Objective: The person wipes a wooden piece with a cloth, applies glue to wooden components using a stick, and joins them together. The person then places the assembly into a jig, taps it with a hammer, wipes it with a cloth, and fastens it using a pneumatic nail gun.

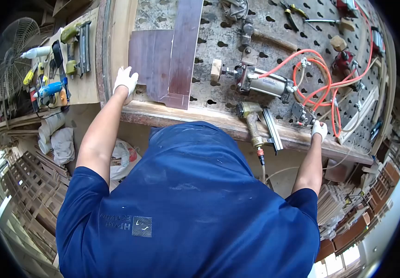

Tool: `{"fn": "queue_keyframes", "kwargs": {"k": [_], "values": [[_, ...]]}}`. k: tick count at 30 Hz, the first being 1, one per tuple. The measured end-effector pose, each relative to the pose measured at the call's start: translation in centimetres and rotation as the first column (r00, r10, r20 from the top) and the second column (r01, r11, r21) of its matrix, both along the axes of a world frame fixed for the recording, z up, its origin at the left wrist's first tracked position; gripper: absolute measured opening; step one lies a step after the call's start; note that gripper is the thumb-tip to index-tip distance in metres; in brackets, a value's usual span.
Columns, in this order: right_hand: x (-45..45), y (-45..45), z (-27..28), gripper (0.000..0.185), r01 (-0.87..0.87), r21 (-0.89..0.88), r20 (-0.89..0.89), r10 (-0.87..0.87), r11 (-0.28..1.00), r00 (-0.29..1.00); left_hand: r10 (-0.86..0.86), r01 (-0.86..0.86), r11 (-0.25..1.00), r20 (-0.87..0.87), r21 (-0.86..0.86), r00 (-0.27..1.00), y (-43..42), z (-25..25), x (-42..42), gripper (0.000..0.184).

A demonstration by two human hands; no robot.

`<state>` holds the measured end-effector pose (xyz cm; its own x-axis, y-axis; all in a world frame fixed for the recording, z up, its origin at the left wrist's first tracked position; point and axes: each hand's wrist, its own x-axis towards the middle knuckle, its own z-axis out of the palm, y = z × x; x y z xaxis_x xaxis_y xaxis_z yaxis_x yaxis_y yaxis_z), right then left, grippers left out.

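Gloved in white, my left hand (126, 79) rests at the lower left edge of a dark wooden panel (150, 60), its fingers apart. A long reddish-brown board (184, 51) lies against that panel on the perforated metal table (209, 41). My right hand (319, 129), also in a white glove, is at the table's front edge beside a small valve (303, 114) with hoses; its fingers are bent together, and what they hold is too small to name. Between my hands lie a pneumatic cylinder (269, 85) and a nail gun (251, 116).
A hammer (274, 40), pliers (290, 17) and orange hoses (325, 69) lie on the table. At the left, a side board (86, 88) carries another nail gun (71, 51) and bottles near a fan (12, 60). White bags (62, 144) are below.
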<state>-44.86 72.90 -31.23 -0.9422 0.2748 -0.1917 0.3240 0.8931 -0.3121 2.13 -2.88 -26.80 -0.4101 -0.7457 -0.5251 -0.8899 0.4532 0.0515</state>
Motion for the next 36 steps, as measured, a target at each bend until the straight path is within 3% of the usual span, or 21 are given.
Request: {"fn": "queue_keyframes", "kwargs": {"k": [3, 4, 5, 7, 8, 9, 12, 14, 15, 17, 19, 23, 25, 29, 33, 35, 36], "values": [[0.0, -0.5, 1.8, 0.025, 0.142, -0.150, 0.238, -0.104, 0.978, 0.966, 0.000, 0.000, 1.000, -0.006, -0.030, 1.000, 1.0, 0.9, 2.6, 0.061], [-0.1, -0.8, 2.5, 0.028, -0.039, -0.041, 0.106, 0.043, 0.998, 0.993, -0.099, 0.099, 0.994, -0.007, -0.051, 0.995, 1.6, 2.1, 2.6, 0.054], [0.0, -0.9, 3.2, 0.032, -0.202, 0.094, -0.009, 0.204, 0.975, 0.979, -0.138, 0.139, 0.990, -0.013, 0.038, 0.990, 2.6, 4.1, 1.9, 0.052], [-0.1, -2.7, 5.0, 0.033, -0.191, 0.069, -0.114, 0.198, 0.979, 0.974, -0.216, 0.220, 0.952, -0.041, 0.215, 0.975, 5.2, 10.2, -1.1, 0.049], [0.0, -3.4, 4.9, 0.031, -0.220, -0.057, -0.268, 0.197, 0.974, 0.943, -0.213, 0.219, 0.928, -0.052, 0.303, 0.976, 7.1, 14.4, -3.1, 0.045], [0.3, -5.5, 6.0, 0.031, -0.238, -0.110, -0.285, 0.199, 0.965, 0.938, -0.206, 0.214, 0.896, -0.062, 0.390, 0.977, 8.9, 18.6, -4.8, 0.042], [1.8, -13.4, 9.0, 0.032, -0.425, -0.111, -0.332, 0.369, 0.898, 0.868, -0.532, 0.612, 0.763, -0.335, 0.210, 0.778, 11.9, 26.8, -6.0, 0.036], [2.6, -18.8, 10.0, 0.032, -0.535, -0.114, -0.396, 0.456, 0.837, 0.797, -0.615, 0.791, 0.602, -0.567, 0.111, 0.548, 12.8, 32.1, -7.0, 0.032], [2.7, -21.1, 10.0, 0.033, -0.586, -0.145, -0.427, 0.484, 0.797, 0.764, -0.586, 0.818, 0.553, -0.622, 0.162, 0.519, 13.1, 34.8, -7.3, 0.030], [2.8, -25.8, 10.5, 0.033, -0.641, -0.176, -0.358, 0.558, 0.747, 0.749, -0.801, 0.957, 0.258, -0.523, 0.135, 0.290, 13.4, 39.7, -8.4, 0.033], [3.2, -30.9, 12.0, 0.034, -0.752, 0.041, -0.275, 0.731, 0.658, 0.624, -0.781, 0.960, 0.281, -0.578, 0.012, 0.236, 14.1, 43.0, -8.2, 0.036], [1.2, -38.1, 8.0, 0.040, -0.855, 0.199, -0.175, 0.876, 0.478, 0.449, -0.756, 0.970, 0.212, -0.649, -0.117, 0.087, 14.7, 44.8, -7.5, 0.035], [0.6, -41.7, 6.5, 0.043, -0.853, 0.267, -0.028, 0.888, 0.449, 0.459, -0.737, 0.967, 0.214, -0.673, -0.141, 0.065, 14.8, 44.3, -7.0, 0.034], [-0.4, -47.3, 2.4, 0.043, -0.839, 0.372, 0.239, 0.831, 0.399, 0.501, -0.699, 0.956, 0.252, -0.712, -0.151, 0.072, 14.5, 42.7, -6.3, 0.033], [-0.9, -50.1, 2.0, 0.034, -0.826, 0.458, 0.272, 0.832, 0.330, 0.483, -0.654, 0.936, 0.328, -0.746, -0.126, 0.129, 14.2, 41.5, -4.7, 0.032], [-1.6, -51.3, 3.5, 0.032, -0.898, 0.413, 0.439, 0.830, 0.153, 0.344, -0.627, 0.927, 0.357, -0.765, -0.115, 0.147, 14.1, 40.9, -4.3, 0.031], [-1.5, -51.1, 4.9, 0.033, -0.918, 0.377, 0.429, 0.856, 0.122, 0.290, -0.625, 0.924, 0.361, -0.768, -0.125, 0.140, 13.7, 40.6, -4.3, 0.031]]}}
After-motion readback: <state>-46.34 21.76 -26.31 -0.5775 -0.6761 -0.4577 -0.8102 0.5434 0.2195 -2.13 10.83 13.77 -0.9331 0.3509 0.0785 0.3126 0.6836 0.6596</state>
